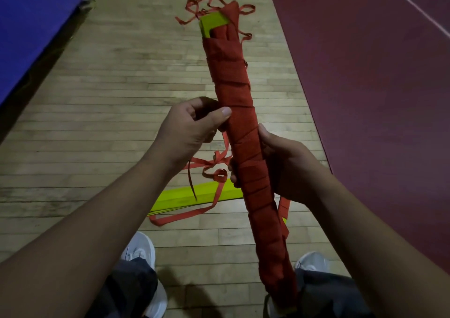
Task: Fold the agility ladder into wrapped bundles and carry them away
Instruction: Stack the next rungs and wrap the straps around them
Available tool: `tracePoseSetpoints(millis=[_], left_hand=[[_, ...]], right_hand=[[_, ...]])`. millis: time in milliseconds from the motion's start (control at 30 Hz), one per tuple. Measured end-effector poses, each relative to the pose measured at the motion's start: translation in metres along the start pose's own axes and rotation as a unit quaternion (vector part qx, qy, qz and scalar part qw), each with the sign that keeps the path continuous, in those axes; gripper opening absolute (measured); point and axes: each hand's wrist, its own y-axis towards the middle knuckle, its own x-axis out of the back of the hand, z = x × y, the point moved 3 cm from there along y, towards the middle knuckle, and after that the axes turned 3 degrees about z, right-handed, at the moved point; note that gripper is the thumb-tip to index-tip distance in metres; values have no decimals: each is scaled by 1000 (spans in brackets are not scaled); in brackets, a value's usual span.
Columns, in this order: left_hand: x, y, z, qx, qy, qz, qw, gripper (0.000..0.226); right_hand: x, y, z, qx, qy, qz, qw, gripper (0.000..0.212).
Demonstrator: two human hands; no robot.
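A long bundle (239, 93) of yellow ladder rungs, wound in red strap, points away from me above the floor. Yellow rung ends (211, 24) stick out of its far end, with loose red strap loops (202, 5) beyond them. My right hand (282, 166) grips the bundle around its middle. My left hand (192, 127) pinches the red strap against the bundle's left side, thumb on top. A second stack of yellow rungs (194, 197) lies on the floor below, with red strap (214, 161) trailing over it.
I stand on a wooden floor (121, 86); my white shoes (141, 249) show at the bottom. A blue mat (31, 20) borders the left. A dark red court surface (377, 74) with white lines runs along the right.
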Motion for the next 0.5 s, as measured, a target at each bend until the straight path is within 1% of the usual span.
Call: tracePoseSetpoints(millis=[67, 133, 200, 267, 300, 367, 433, 500], left_hand=[[3, 2, -1, 7, 33, -8, 999, 7], [6, 4, 0, 31, 52, -27, 998, 10], [7, 4, 2, 53, 65, -32, 996, 15], [6, 3, 1, 38, 76, -37, 996, 12], [4, 1, -1, 21, 69, -42, 997, 10], [1, -1, -1, -2, 31, -55, 998, 15], [0, -2, 0, -10, -15, -54, 998, 15], [-1, -3, 2, -10, -19, -43, 999, 11]], right_hand=[[0, 3, -1, 15, -4, -29, 999, 53], [-1, 7, -1, 34, -20, -63, 997, 48], [3, 12, -3, 55, -68, -90, 992, 42], [9, 12, -2, 76, -126, -118, 982, 44], [10, 12, -1, 86, -149, -130, 977, 45], [10, 11, 1, 103, -171, -145, 969, 45], [10, 11, 4, 115, -178, -162, 964, 41], [10, 12, 4, 122, -199, -188, 954, 42]])
